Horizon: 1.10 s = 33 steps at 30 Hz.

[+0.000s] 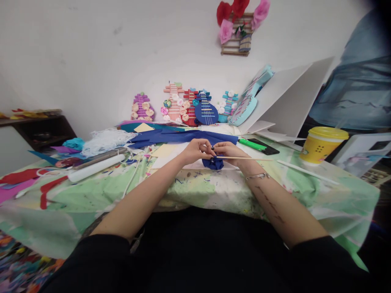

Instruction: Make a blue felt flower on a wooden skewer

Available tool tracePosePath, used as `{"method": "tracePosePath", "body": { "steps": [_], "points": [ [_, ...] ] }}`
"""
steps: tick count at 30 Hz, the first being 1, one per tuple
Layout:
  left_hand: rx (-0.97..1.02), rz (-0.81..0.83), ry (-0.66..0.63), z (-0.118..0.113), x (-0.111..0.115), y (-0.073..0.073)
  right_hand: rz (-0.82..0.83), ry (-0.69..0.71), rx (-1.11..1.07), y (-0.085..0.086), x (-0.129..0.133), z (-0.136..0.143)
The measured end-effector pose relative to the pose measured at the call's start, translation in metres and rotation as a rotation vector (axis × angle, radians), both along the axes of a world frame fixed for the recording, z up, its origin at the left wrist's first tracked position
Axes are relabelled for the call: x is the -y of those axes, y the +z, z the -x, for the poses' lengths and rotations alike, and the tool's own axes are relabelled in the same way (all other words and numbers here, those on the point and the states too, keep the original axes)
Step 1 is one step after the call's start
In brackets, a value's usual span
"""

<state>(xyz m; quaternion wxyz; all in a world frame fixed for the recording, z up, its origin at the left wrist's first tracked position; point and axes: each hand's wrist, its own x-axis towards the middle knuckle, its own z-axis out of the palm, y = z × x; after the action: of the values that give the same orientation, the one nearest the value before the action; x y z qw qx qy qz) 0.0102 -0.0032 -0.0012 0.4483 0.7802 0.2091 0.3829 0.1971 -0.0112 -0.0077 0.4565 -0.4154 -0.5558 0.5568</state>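
Just above the table's near edge, my two hands meet over a crumpled dark blue paper piece (213, 163). My left hand (198, 150) pinches the top of this blue piece, its fingers curled together. My right hand (228, 151) is closed at the piece's right side, and a thin wooden stick (244, 158) runs from the blue paper to the right across that hand. Which fingers grip the stick is too small to tell. Behind the hands lie a white sheet (174, 156) and long blue paper (183, 138).
A yellow cup (322, 145) stands at the right, near a white stick (307, 171). A green cutter (252, 144) lies on a black phone (270, 149). White string (106, 141) and a white tool (96, 167) are at the left. Small decorated instruments (206, 113) line the wall.
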Motion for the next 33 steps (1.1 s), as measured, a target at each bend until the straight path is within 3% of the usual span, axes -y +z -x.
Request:
{"method": "tracePosePath", "body": {
  "steps": [33],
  "points": [
    [0.045, 0.153, 0.040, -0.0019, -0.0004, 0.0008, -0.088, 0.019, -0.014, -0.0034, -0.0048, -0.0017]
  ]
}}
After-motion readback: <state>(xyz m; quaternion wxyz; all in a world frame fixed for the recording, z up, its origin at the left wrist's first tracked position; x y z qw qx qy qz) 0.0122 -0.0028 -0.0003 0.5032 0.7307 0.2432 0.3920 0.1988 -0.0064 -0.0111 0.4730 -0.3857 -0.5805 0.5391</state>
